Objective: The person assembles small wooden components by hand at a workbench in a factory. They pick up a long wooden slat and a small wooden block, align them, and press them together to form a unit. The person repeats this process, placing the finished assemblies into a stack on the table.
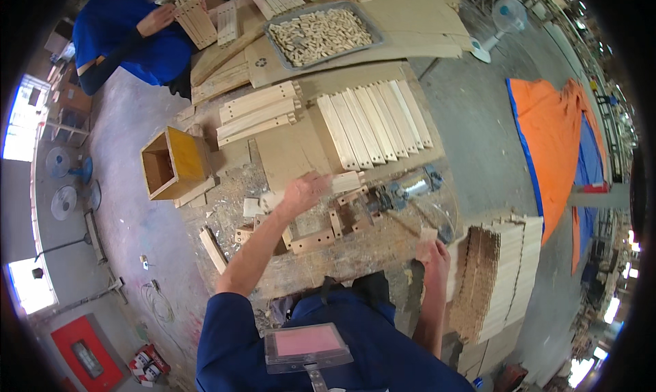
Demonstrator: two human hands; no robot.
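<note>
Here, right hand [433,253] holds one piece [428,234].

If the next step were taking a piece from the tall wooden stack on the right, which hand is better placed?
Probably the right hand: it is nearer the tall wooden stack, though it seems to hold a small pale piece. The left hand is farther away, at a wooden slat.

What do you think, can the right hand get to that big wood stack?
Probably yes: the right hand is close beside the wood stack and nothing seems to block it, though it holds a small pale piece.
</note>
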